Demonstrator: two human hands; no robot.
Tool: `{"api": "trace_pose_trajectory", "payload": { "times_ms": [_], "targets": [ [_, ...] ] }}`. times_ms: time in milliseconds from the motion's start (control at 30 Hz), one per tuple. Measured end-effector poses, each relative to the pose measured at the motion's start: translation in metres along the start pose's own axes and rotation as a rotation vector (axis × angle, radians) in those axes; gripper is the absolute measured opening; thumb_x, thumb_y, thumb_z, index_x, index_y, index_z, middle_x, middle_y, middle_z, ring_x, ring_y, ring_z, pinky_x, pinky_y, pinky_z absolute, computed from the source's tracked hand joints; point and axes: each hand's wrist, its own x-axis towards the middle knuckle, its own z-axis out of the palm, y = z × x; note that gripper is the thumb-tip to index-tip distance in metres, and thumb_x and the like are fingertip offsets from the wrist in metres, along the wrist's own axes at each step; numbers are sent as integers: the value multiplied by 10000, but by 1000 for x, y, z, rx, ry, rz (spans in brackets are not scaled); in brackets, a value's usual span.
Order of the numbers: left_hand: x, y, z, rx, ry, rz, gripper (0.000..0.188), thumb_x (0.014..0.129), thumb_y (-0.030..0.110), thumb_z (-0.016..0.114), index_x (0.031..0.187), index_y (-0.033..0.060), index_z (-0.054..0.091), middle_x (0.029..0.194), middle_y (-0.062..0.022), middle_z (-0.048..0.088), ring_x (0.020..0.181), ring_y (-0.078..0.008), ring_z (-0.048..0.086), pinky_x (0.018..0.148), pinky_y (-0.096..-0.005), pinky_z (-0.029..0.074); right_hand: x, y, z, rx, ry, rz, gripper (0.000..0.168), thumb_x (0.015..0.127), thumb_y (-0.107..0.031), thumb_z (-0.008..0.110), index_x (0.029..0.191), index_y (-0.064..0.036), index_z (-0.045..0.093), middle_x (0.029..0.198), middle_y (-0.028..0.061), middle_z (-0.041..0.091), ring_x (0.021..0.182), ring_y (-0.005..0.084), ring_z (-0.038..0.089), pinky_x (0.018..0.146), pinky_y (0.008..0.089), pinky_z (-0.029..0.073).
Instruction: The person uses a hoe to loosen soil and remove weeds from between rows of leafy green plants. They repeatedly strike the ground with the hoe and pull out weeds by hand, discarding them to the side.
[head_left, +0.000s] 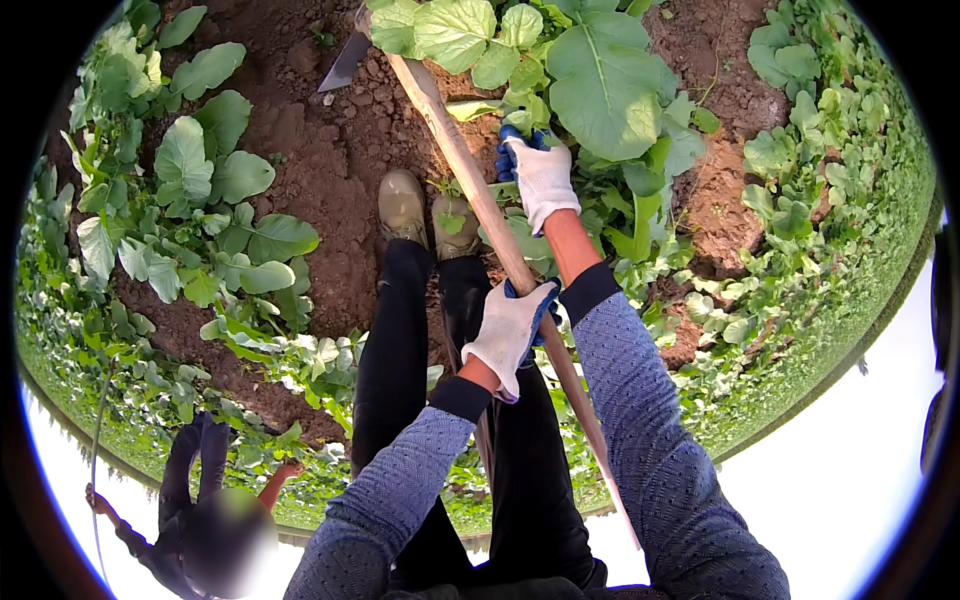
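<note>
My left hand (501, 330), in a white knit glove with a blue palm, grips the wooden handle (457, 150) of a hoe. The handle runs slantwise past my legs to a dark metal blade (347, 64) close to the soil at the top left. My right hand (546, 176), gloved alike, is farther up, just right of the handle. Its blue fingers curl in at the stems of a broad-leaved green plant (604, 79), and foliage partly covers the fingertips. Where the stems pass through that hand is hidden.
My shoes (401, 202) stand on brown, cloddy soil (322, 172). Leafy plants (184, 169) grow in a row at the left, with more foliage (802, 172) at the right. Behind, at the lower left, another person (176, 525) holds a long thin pole (95, 450).
</note>
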Motion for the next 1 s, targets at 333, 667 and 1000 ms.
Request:
{"api": "trace_pose_trajectory", "payload": {
  "times_ms": [333,667,1000],
  "targets": [
    [-8,7,3,-75,-35,0,278,866,221,743,987,35,576,827,-64,639,668,-181,658,561,-294,553,-54,-30,-36,-642,-312,-550,290,874,-219,668,982,49,644,788,183,671,671,327,632,637,415,493],
    [-1,8,10,-40,-38,-65,258,888,184,717,1038,29,575,803,-82,628,701,-237,683,583,-328,574,-39,-77,-67,-283,190,-651,220,894,-179,648,991,16,615,765,129,661,607,228,635,595,358,515],
    [3,2,5,-62,-36,-59,206,881,187,726,965,58,589,787,-68,645,683,-213,669,547,-318,540,10,-112,-145,-119,193,-473,269,868,-192,655,1069,-16,682,861,112,707,788,197,669,755,313,526]
  ]
}}
